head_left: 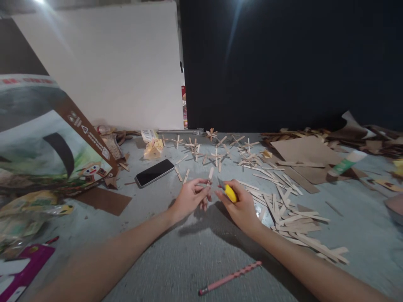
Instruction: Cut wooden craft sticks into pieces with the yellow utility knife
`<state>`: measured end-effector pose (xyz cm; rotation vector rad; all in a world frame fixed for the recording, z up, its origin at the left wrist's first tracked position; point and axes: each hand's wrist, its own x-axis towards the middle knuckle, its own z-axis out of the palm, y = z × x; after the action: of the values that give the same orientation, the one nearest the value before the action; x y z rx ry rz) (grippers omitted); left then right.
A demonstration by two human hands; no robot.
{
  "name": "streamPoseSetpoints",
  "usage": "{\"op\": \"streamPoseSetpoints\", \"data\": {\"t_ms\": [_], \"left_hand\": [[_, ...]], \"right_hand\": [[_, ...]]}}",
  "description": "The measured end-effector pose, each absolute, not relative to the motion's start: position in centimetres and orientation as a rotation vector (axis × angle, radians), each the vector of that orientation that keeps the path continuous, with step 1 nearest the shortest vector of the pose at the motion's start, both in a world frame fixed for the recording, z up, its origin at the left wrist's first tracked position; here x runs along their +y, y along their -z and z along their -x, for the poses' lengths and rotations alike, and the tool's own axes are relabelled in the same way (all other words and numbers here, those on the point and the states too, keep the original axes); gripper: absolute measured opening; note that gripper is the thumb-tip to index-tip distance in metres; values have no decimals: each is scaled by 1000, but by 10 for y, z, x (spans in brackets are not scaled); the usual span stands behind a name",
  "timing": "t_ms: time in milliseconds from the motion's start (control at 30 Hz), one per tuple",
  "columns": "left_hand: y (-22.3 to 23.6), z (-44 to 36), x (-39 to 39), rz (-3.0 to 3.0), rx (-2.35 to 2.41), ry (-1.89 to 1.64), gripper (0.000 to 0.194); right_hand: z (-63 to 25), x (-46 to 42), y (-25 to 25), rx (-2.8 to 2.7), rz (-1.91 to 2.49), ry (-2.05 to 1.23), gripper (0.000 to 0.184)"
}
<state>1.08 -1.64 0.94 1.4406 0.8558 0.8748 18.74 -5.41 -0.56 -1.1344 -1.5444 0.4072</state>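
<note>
Head view. Landmark: black phone (155, 173), flat on grey table (176, 260). Left hand (191, 194): just right of phone, slightly nearer; fingers bent, fingertips pinched on short pale stick (211, 172), upper end projecting. Right hand (239, 205): farther right of phone; fingers closed around yellow cutter (231, 193), grey tip pointed toward left hand. Crossed sticks (216, 156), several sets, star-like: beyond phone, to its right. Loose sticks (292, 218), heaped and overlapping: well right of phone, beside right forearm. Glue stick (347, 163), green and white, tilted: far right of phone, by brown cardboard (302, 155). Pink pencil (231, 277): right of phone, much nearer. Yellow wrapper (153, 149): just beyond phone. Large printed bag (56, 142): left of phone. Purple item (31, 268): left of phone, nearer, cut by frame edge.
</note>
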Motion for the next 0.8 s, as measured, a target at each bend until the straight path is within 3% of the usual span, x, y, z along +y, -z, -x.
{"op": "streamPoseSetpoints", "data": {"t_ms": [333, 800], "left_hand": [[4, -15, -20, -1492, 840, -719, 29], [-1, -15, -24, -1541, 873, -689, 42]], "right_hand": [[-189, -50, 15, -1672, 1171, -362, 13], [-188, -52, 18, -1690, 1289, -383, 21]]}}
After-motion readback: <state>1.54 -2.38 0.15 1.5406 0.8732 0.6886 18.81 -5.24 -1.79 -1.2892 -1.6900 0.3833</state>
